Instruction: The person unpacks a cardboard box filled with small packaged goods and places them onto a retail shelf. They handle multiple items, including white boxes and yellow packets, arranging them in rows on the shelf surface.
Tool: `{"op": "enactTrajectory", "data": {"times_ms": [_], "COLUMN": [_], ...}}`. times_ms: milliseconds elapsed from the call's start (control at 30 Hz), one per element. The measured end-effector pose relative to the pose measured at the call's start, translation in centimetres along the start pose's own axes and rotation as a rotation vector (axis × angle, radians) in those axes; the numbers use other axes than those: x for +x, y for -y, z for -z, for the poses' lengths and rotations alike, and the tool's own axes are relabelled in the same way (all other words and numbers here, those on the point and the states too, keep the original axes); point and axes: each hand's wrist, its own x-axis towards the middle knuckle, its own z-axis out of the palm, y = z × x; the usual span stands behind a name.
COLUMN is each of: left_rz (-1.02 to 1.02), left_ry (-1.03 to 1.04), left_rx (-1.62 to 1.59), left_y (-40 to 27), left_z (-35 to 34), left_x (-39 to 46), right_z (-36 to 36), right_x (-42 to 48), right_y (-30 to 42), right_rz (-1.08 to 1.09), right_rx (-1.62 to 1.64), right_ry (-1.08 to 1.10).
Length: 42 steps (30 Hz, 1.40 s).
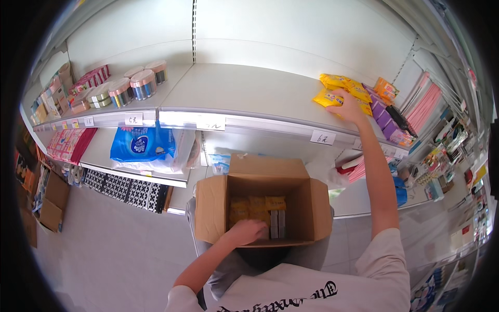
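Note:
My right hand (348,106) reaches up to the shelf, its thumb and fingers around a yellow soft packet (324,98). More yellow packets (353,86) lie stacked right behind it. Below, an opened cardboard box (269,165) rests on my lap with its flaps spread. Inside stand rows of yellow packets (249,204) and, beside them, narrow white packs (278,224). My left hand (247,233) dips into the box's near left corner, over the packets; its fingertips are partly hidden, so its grip is unclear.
Purple packs (384,113), an orange box (386,90) and a black item (401,120) sit right of the yellow packets. Clear tubs with pink lids (142,84) stand at left on the white shelf (234,89). Price cards (322,137) line its edge. A blue package (142,144) lies below.

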Motion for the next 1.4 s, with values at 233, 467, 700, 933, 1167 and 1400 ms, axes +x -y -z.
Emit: {"op": "enactTrajectory", "data": {"times_ms": [233, 467, 700, 933, 1167, 1400], "left_rz": [0.051, 0.101, 0.397, 0.315, 0.406, 0.379], "left_ry": [-0.203, -0.421, -0.328, -0.304, 0.059, 0.424], "left_rx": [-0.268, -1.207, -0.574, -0.738, -0.143, 0.386], "left_y": [-0.6, 0.5, 0.7, 0.8, 0.4, 1.4], "left_z": [1.8, 1.9, 1.8, 1.7, 1.1, -0.2], "left_x": [-0.5, 0.3, 0.5, 0.6, 0.6, 5.2], "right_z": [1.1, -10.6, -20.0, -19.0, -21.3, -22.1], "right_x": [-8.7, -24.1, -31.0, -29.3, -30.9, -32.7], "right_y": [13.1, 15.9, 16.3, 12.0, 11.1, 10.3], "right_rz": [0.279, 0.223, 0.019, -0.029, -0.054, -0.199], "right_rx": [0.220, 0.629, 0.710, 0.597, 0.430, 0.311], "right_ry": [-0.441, 0.078, 0.471, 0.718, 0.879, 0.856]}}
